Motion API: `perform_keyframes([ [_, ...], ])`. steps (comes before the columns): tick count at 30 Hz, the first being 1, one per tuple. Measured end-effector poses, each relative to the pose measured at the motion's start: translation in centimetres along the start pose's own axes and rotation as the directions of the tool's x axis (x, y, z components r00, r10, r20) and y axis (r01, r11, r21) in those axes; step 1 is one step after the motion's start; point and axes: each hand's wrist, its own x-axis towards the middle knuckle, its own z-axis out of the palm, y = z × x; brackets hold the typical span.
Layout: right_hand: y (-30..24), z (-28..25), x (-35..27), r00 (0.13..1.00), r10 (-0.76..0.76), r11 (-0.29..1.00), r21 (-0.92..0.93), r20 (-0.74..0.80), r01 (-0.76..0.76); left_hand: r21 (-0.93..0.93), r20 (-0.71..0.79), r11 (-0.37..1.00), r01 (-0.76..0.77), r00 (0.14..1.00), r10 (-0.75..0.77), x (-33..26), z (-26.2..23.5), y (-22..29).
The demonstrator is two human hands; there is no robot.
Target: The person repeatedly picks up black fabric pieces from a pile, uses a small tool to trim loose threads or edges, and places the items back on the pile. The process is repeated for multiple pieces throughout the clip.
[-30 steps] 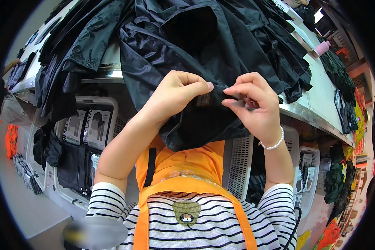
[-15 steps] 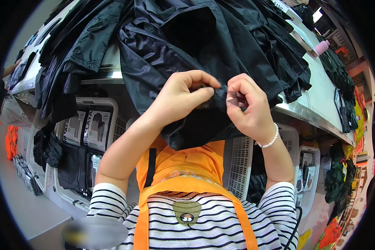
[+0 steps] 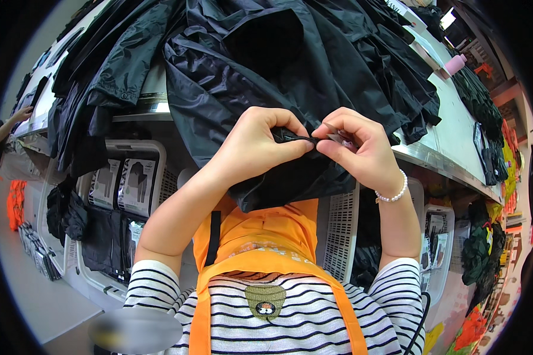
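A dark, glossy black jacket (image 3: 349,77) spreads over the table and hangs past its front edge toward my orange apron. My left hand (image 3: 263,136) is closed, pinching a gathered strip of the black fabric between thumb and forefinger. Right beside it, my right hand (image 3: 358,145) pinches the same strip, so the fingertips of both hands nearly meet. A small, shiny, partly see-through thing (image 3: 342,139) is tucked in the fingers of my right hand; its kind I cannot make out. The fabric behind both hands is partly hidden by them.
More dark garments (image 3: 121,71) lie on the white table (image 3: 438,148). A pink bottle (image 3: 455,65) stands at its right. Below are white baskets (image 3: 339,236) and packaged garments (image 3: 139,183). Another person's hand (image 3: 22,114) shows at the far left.
My right hand has moved in and turned, and its thumb and forefinger now meet the strip at my left fingertips. The other person's hand has come further into view.
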Motion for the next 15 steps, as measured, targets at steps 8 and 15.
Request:
perform_keyframes([
  [8, -0.85, 0.05, -0.09, 0.967, 0.211, 0.972, 0.072, 0.145, -0.223, -0.158, 0.065, 0.987, 0.025, 0.998, -0.015, 0.08, -0.24, -0.25],
  [15, -0.69, -0.21, -0.01, 0.974, 0.098, 0.995, -0.017, 0.206, -0.097, 0.040, 0.196, 0.999, 0.023, 0.980, -0.031, -0.09, -0.79, 0.00],
])
